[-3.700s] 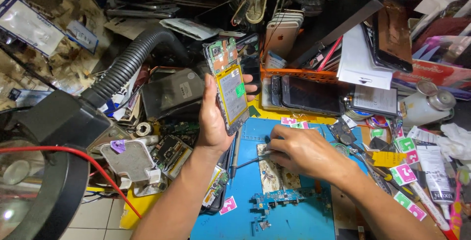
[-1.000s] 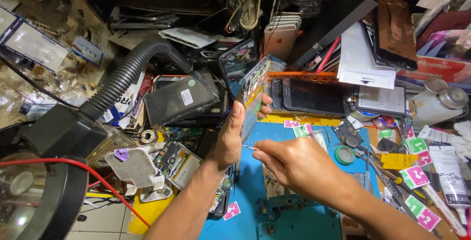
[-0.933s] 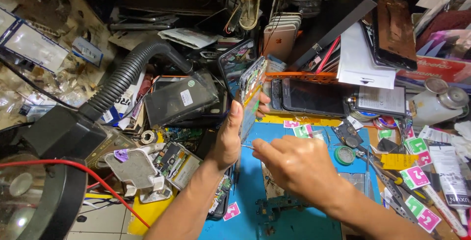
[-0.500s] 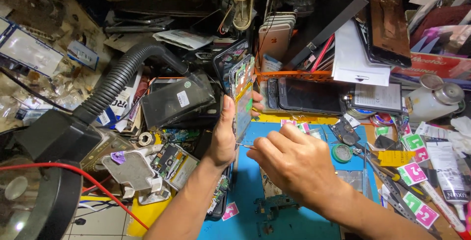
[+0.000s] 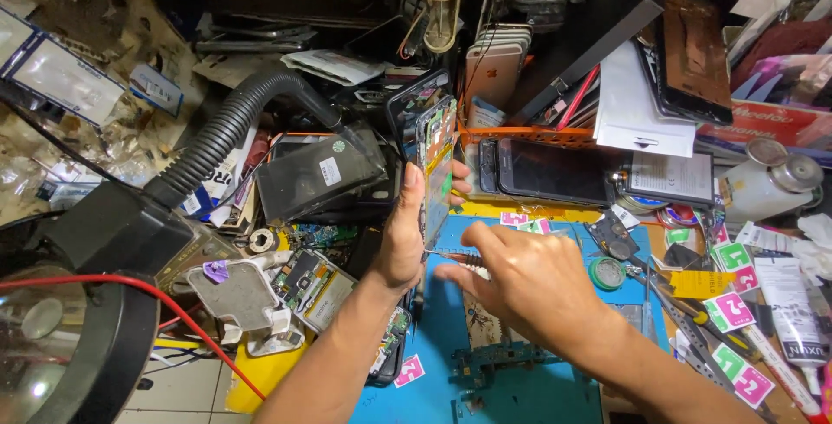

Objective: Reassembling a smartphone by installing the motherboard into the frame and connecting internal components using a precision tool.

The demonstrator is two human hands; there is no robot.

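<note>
Head camera showed the left hand (image 5: 400,246) gripping an opened phone (image 5: 436,168) upright, thumb and fingers pressed on its edges. At its 4 o'clock, the right hand (image 5: 520,281) pinched a thin screwdriver (image 5: 452,257) whose tip touched the phone's lower edge, above the blue mat (image 5: 520,389).

Opened phone (image 5: 435,164) standing upright on its long edge, seen nearly edge-on, back cover off, green and orange parts of the insides showing at the top. Being gripped around its lower half, thumb pressing the near face, fingertips wrapping the far side. Hovering above the blue mat (image 5: 529,389), just in front of the orange tray. Thin metal tool (image 5: 451,257) lying roughly level, tip touching the phone's lower edge, handle end pinched and mostly hidden.
</note>
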